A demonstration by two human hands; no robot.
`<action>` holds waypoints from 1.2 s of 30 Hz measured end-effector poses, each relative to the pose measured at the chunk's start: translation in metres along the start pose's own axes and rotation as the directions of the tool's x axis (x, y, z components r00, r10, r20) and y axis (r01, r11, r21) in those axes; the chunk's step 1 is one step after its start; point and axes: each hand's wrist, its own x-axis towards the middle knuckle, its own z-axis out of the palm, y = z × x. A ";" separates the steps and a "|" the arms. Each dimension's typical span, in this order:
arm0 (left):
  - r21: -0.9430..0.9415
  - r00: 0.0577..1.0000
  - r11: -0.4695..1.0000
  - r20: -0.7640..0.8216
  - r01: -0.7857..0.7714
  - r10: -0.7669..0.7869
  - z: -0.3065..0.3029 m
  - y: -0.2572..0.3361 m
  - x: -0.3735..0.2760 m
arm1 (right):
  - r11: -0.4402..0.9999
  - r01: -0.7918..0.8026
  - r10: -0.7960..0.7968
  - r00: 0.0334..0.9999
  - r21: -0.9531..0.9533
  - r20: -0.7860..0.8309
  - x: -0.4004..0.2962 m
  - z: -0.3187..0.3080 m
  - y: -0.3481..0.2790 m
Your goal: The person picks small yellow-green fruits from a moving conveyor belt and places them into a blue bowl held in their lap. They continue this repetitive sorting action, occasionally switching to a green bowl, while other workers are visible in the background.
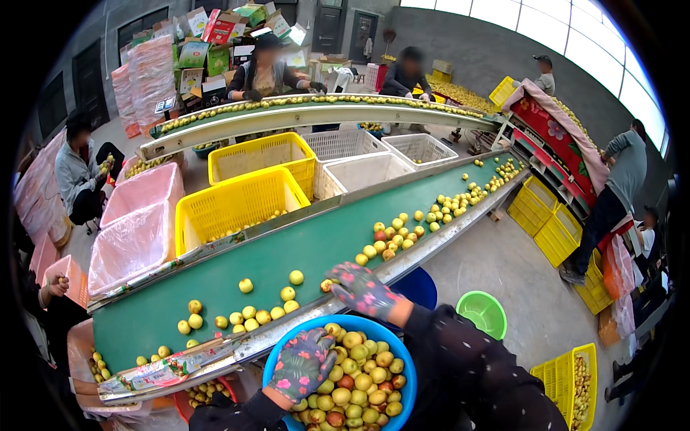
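Note:
In front of me a green conveyor belt [345,231] carries loose yellow-green jujubes [249,312], some with reddish-brown patches. My right hand [366,291], in a dark flowered glove, reaches over the belt's near metal rail. Its fingertips are at a single jujube [326,285]; whether they grip it is unclear. Below the rail stands a blue basin [408,372] heaped with jujubes [358,377]. My left hand [304,362], gloved alike, lies over the fruit at the basin's left side, fingers curled downward. What is under its palm is hidden.
Yellow crates [242,207] and white crates [366,169] line the belt's far side. A green basin [481,315] and a yellow crate [555,385] of fruit stand to the right. Several people work around a second conveyor [323,113] and a cloth-draped machine [555,140].

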 end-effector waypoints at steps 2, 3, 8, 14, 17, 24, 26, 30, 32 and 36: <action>0.036 0.999 0.998 -0.015 -0.048 0.048 0.007 0.001 0.007 | 0.987 -0.088 0.107 0.984 -0.137 0.140 0.013 0.023 0.040; 0.038 0.999 0.999 -0.022 -0.039 0.040 0.006 0.000 0.005 | 0.965 -0.168 0.216 0.945 -0.201 0.246 0.026 0.032 0.038; 0.012 0.998 0.999 -0.036 -0.046 0.047 0.007 -0.002 0.008 | 0.910 -0.303 0.412 0.730 -0.281 0.545 0.047 0.051 0.033; 0.038 0.998 0.997 -0.025 -0.064 0.065 0.002 0.004 0.014 | 0.966 -0.250 0.168 0.809 0.071 0.563 0.048 0.045 0.035; -0.032 0.996 0.998 -0.072 -0.052 0.049 0.005 -0.003 0.014 | 0.961 0.272 -0.242 0.906 -0.041 0.348 0.057 0.046 0.090; -0.014 0.967 0.991 -0.215 0.136 -0.136 -0.015 -0.039 0.009 | 0.966 -0.244 0.252 0.825 -0.084 0.506 0.045 -0.024 0.128; 0.012 0.962 0.977 -0.176 0.213 -0.207 -0.020 -0.053 0.018 | 0.883 -0.462 0.345 0.759 0.085 0.552 0.034 -0.023 0.136; 0.049 0.933 0.938 -0.133 0.342 -0.333 -0.029 -0.070 0.019 | 0.924 -0.376 0.335 0.709 -0.070 0.620 0.036 0.009 0.152; 0.107 0.927 0.933 -0.201 0.343 -0.318 -0.035 -0.085 0.012 | 0.936 -0.324 0.334 0.687 -0.139 0.645 0.040 0.024 0.152; 0.212 0.836 0.831 -0.337 0.515 -0.432 -0.065 -0.142 -0.011 | 0.949 -0.301 0.301 0.789 -0.090 0.535 0.060 0.037 0.086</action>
